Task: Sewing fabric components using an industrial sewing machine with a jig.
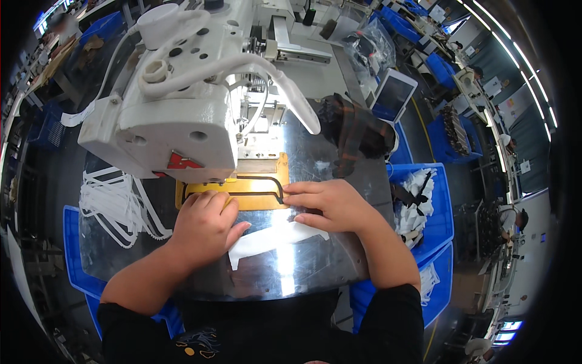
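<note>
plate under the machine head, with both hands applied. the yellow plate (264,205) lies flat on the bench (330,264), just before the needle area of the white machine (163,136) and partly beneath its head. a black outline (254,193) runs along the plate; whether it is a strip or a slot edge cannot be told.

the left hand (209,221) is curled over the plate's near left edge; whether its fingers pinch anything cannot be told. the right hand (321,203) is extended, its fingers side by side with tips on the plate's right end and its thumb apart. the two hands are separate; placed toward opposite ends, they probably keep the plate flat and square.

one white piece (273,240) lies loose between the forearms, partly under the right hand, presumably for short reach. white strips (112,203) are heaped at left, overlapping too closely to count, likely set aside from the working area.

counted: two hands, one plate, one machine, one loose piece, one heap, one dark bundle (357,130) and one tablet (394,94). two blue bins (445,209) stand at the bench's right side, perhaps within reach for holding white pieces.
</note>
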Tool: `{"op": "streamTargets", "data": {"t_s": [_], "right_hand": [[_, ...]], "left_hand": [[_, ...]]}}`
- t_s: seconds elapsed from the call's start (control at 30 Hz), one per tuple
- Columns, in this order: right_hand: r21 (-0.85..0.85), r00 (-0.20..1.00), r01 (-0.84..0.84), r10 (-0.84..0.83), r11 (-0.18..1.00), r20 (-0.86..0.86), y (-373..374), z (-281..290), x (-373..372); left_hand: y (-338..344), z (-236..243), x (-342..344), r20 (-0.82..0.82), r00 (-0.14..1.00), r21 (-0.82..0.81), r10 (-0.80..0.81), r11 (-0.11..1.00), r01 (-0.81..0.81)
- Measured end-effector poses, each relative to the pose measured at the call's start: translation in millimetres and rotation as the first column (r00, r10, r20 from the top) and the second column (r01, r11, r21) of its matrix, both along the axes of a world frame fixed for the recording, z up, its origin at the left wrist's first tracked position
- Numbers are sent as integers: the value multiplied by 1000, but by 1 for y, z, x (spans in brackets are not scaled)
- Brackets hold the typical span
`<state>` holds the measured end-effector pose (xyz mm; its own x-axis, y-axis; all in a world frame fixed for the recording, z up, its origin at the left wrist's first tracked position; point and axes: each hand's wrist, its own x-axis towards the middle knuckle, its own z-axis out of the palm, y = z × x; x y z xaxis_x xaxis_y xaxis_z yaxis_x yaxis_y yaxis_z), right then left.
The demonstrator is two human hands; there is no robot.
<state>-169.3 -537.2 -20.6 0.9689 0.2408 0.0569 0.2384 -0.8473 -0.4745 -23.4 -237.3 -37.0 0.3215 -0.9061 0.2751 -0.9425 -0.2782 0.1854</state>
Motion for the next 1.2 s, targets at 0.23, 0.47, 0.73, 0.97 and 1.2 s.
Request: {"op": "streamTargets", "data": {"t_s": [0.23,0.47,0.73,0.97,1.2], "right_hand": [[-89,999,-43,40,995,-32,11,2,4],[-94,1000,-24,24,995,1,12,6,3],[-82,998,-39,43,996,42,15,5,3],[-76,998,-21,25,997,54,26,4,7],[-89,1000,-6,7,996,6,29,5,8]], "left_hand": [[2,1,0,4,1000,1,5,1000,-5],[0,2,1,-16,1000,4,-2,1000,2],[6,3,-3,-67,998,4,23,1000,-22],[6,2,-4,-26,1000,5,10,1000,-10],[11,0,-3,-41,999,60,-12,998,15]]}}
